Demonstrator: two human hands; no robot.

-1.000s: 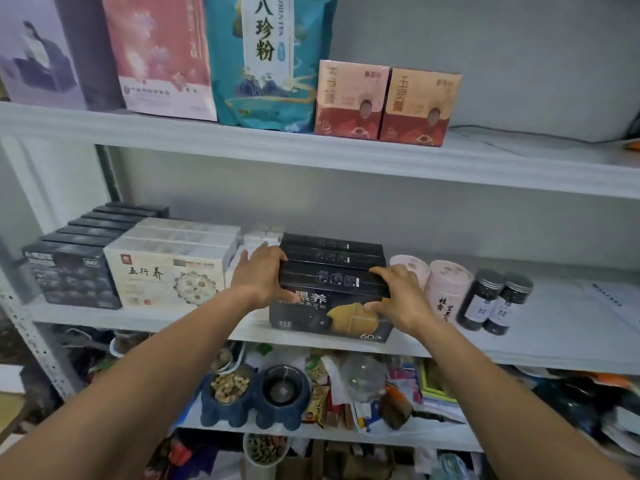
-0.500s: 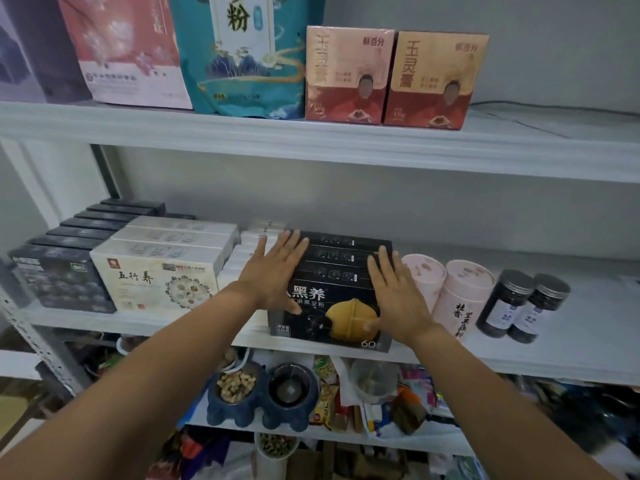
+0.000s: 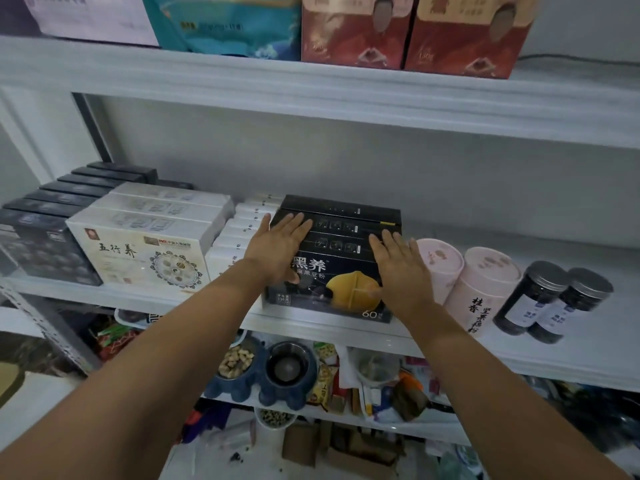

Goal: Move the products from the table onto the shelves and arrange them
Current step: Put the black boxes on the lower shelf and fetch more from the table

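Where a second ago both hands gripped the sides of the black boxes (image 3: 341, 233), the left hand (image 3: 277, 249) and right hand (image 3: 401, 271) now lie flat on them. Their fingers (image 3: 298, 225) are straight and hold nothing, and the palms press on the front box. The row stands on the middle shelf (image 3: 311, 328), between slim white boxes (image 3: 242, 230) and pink canisters (image 3: 440, 268), its front close to the shelf lip. The release suggests this batch is placed; what is left looks like a push back to square it.
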